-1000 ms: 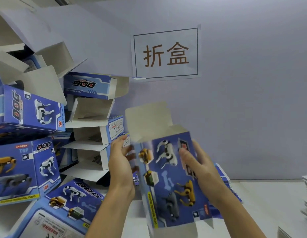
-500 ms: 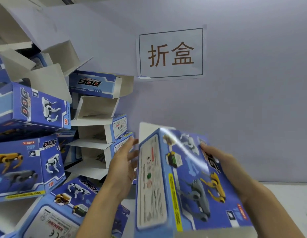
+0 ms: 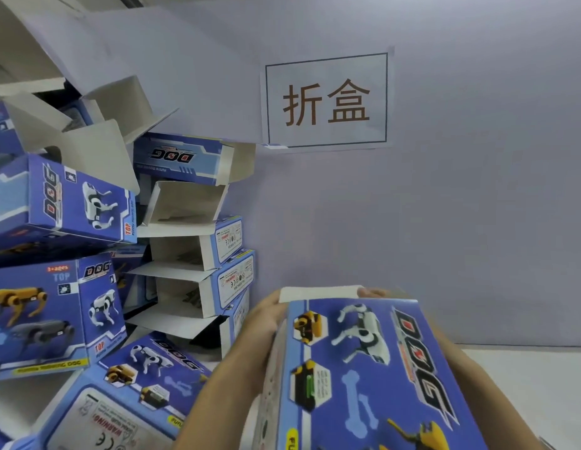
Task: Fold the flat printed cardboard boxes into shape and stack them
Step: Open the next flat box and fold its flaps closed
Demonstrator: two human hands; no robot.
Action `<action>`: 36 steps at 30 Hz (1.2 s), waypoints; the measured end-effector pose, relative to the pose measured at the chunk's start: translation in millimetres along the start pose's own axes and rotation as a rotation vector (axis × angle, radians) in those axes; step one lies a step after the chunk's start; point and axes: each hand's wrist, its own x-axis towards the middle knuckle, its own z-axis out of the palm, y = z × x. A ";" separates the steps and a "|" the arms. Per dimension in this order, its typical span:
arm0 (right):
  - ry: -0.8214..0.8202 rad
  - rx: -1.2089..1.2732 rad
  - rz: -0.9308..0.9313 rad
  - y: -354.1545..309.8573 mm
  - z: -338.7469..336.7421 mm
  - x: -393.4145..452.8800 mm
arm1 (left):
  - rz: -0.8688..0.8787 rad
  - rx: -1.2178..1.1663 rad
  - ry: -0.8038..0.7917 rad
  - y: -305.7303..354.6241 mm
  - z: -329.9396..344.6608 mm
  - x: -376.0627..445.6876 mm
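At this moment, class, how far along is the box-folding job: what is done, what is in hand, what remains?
Done: a pile of folded boxes leans against the wall at left, many with end flaps open. In hand: one blue box already in box shape, gripped by the left hand at its side, the right hand mostly hidden, its white end flap showing at the far end. Left: adding it to the pile; any remaining flats are out of view.

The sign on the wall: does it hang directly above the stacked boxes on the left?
No. The sign is taped to the wall right of the stacked boxes, above the held box.
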 end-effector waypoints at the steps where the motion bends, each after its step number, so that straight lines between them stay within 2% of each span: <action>1: 0.067 -0.069 0.009 4.0 -0.5 8.1 | -0.011 -0.005 -0.034 -3.0 5.4 -0.8; 9: -0.045 0.064 0.078 30.4 -6.0 14.3 | 0.021 -0.043 -0.152 -15.7 1.6 -3.3; 19: -0.038 0.145 -0.053 27.2 1.8 11.0 | 0.119 -0.123 -0.144 -9.6 -2.0 -5.0; 31: -0.022 0.248 -0.066 19.6 10.9 8.1 | 0.163 -0.153 -0.058 -11.7 -1.5 0.0; 34: -0.012 0.133 -0.029 11.7 9.6 7.5 | 0.170 -0.192 -0.014 -9.1 -4.3 3.0; 36: -0.106 0.196 0.037 8.9 3.0 3.7 | 0.172 -0.223 0.068 -9.0 -9.6 5.9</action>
